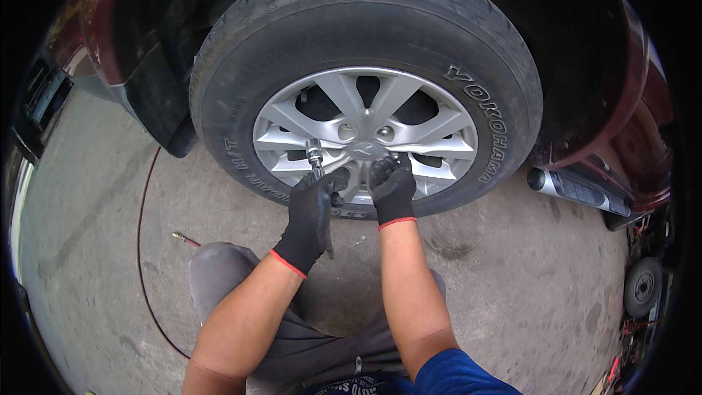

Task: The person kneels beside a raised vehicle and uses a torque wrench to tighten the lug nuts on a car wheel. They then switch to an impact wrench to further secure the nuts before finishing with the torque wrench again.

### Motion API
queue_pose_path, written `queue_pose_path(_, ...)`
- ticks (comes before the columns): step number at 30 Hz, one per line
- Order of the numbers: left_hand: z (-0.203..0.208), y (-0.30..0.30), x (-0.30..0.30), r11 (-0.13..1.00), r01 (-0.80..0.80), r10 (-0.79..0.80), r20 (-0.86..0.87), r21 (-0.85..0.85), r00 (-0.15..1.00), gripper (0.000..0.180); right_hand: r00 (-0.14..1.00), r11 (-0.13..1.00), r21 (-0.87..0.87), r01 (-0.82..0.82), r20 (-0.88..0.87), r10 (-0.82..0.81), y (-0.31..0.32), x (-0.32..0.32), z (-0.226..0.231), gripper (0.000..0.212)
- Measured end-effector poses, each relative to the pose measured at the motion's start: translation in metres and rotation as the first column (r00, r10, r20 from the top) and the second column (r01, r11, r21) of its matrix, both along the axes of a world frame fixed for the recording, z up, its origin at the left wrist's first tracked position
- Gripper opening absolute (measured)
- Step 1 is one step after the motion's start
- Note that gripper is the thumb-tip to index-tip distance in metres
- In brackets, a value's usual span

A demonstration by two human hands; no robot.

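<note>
Forearms (252, 314) extend, left grip (311, 212) clasping a socket tool (314, 153) jutting beyond it, right grip (395, 192) unclear.

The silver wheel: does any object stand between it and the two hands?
Nothing visible stands between the right hand and the silver wheel. At the left hand, only the chrome socket tool it holds is in front of the wheel.

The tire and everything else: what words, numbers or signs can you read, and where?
Tire, right side: big outlined letters, readable, but I won't copy them.
Tire, lower left: pale letters, only partly readable.
Silver centre cap: an emblem, details too small.
Blue shirt, bottom edge: white print, partly cut off.
</note>
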State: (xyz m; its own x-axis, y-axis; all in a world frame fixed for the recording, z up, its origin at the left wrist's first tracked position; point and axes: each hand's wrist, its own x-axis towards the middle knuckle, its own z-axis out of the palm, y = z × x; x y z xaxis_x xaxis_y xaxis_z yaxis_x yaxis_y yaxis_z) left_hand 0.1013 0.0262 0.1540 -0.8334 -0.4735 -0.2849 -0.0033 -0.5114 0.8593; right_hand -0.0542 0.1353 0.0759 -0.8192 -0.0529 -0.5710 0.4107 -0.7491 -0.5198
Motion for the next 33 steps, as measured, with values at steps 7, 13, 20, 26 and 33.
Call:
queue_pose_path(7, 0.001, 0.001, 0.005, 0.998, 0.011, -0.011, 0.004, -0.060, 1.000, 0.015, 0.999, 0.970, -0.237, -0.045, -0.027, 0.040, 0.000, 0.003, -0.004, 0.042)
queue_pose_path(13, 0.004, 0.001, 0.004, 0.996, -0.003, 0.007, 0.044, -0.089, 0.999, 0.015, 0.999, 0.996, -0.084, -0.035, -0.006, 0.035, -0.001, 0.006, -0.006, 0.043)
queue_pose_path(20, -0.002, 0.000, 0.006, 0.995, -0.016, 0.019, 0.033, -0.095, 0.999, 0.017, 0.991, 0.980, 0.199, 0.033, -0.136, -0.006, 0.001, 0.014, 0.003, 0.033)
queue_pose_path(26, -0.010, -0.002, 0.008, 0.993, 0.002, -0.005, -0.024, -0.122, 1.000, 0.023, 0.832, 0.597, 0.681, 0.424, -0.553, 0.041, 0.003, 0.031, -0.008, 0.025)
queue_pose_path(33, -0.005, 0.001, 0.009, 0.986, 0.007, -0.001, 0.036, -0.164, 0.999, 0.023, 0.765, 0.377, 0.806, 0.456, -0.572, 0.296, 0.011, 0.010, -0.023, 0.027)
